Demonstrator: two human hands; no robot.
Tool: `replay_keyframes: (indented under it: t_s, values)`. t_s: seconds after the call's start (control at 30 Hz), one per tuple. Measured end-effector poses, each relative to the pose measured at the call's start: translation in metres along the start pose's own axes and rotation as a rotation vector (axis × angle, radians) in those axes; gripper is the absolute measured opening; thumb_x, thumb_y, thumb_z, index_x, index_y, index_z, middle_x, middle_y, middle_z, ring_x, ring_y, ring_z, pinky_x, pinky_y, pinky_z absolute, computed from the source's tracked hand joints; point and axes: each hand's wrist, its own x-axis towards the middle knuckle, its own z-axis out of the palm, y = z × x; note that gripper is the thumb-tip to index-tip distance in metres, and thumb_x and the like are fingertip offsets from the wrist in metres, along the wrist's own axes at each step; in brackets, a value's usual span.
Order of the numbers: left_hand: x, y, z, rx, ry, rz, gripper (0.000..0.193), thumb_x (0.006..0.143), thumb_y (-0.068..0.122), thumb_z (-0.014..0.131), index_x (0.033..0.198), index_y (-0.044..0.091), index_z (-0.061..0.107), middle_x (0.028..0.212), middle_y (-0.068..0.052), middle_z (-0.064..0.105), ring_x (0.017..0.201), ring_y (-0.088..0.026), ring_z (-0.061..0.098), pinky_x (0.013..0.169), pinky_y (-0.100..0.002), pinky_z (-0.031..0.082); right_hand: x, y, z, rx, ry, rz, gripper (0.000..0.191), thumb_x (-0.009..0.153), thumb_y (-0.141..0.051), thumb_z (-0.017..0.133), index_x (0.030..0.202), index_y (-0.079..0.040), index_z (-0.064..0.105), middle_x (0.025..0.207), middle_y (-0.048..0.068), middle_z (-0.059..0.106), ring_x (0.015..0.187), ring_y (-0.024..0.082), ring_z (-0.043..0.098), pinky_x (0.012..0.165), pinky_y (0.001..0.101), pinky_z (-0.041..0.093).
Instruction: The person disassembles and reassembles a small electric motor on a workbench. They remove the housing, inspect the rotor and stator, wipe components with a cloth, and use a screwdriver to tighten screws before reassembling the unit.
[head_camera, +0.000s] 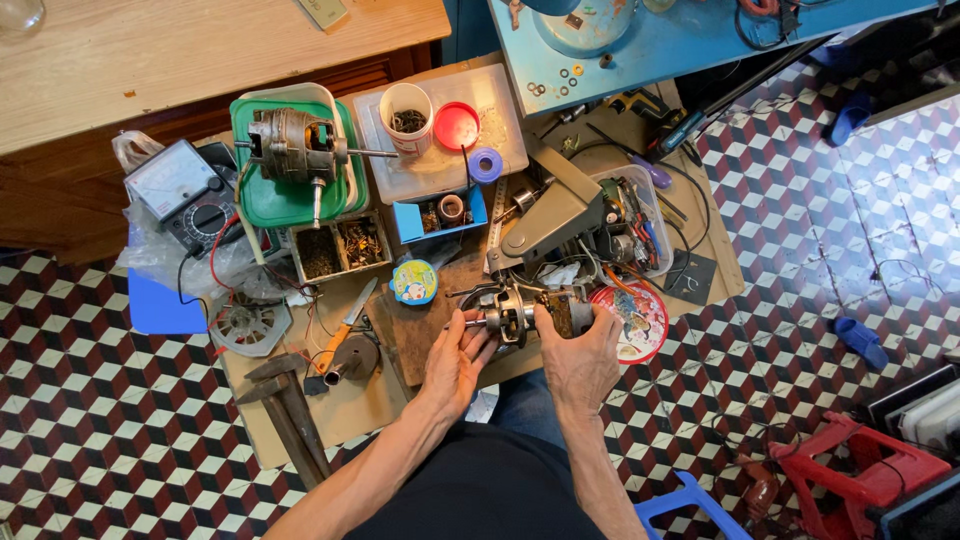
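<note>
both hands (520, 350) grip a ribbed metal motor (528, 312).

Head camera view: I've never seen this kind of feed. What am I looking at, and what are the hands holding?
The one camera sits on the person's head and looks straight down at a low work board on a tiled floor. Both bare hands hold a small electric motor: the left hand at its shaft end, the right hand on its body. Around them lie another motor on a green tray, a meter, a hammer and boxes of small parts.
</note>
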Motion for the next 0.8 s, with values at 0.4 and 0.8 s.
replay_keyframes:
  t_s: [0.4,0.8]
  values:
    - [-0.004,0.007,0.002,-0.022,-0.051,-0.002,0.038,0.101,0.037,0.056,0.120,0.004,0.058,0.118,-0.013,0.066,0.118,-0.025,0.065,0.107,-0.047,0.053,-0.002,-0.017,0.002,-0.100,0.035,-0.070,0.069,0.078,-0.052,0.082,0.112,0.002,0.058,0.106,0.018,0.058,0.087,0.037,0.067,0.070,0.0511,0.054]
    - [-0.001,0.014,0.000,0.020,-0.037,-0.012,0.041,0.100,0.039,0.057,0.121,0.004,0.058,0.120,-0.013,0.066,0.118,-0.025,0.065,0.106,-0.043,0.054,-0.007,-0.024,0.011,0.094,-0.021,0.026,0.070,0.081,-0.048,0.081,0.115,0.006,0.052,0.107,0.020,0.056,0.092,0.033,0.062,0.076,0.0471,0.052]
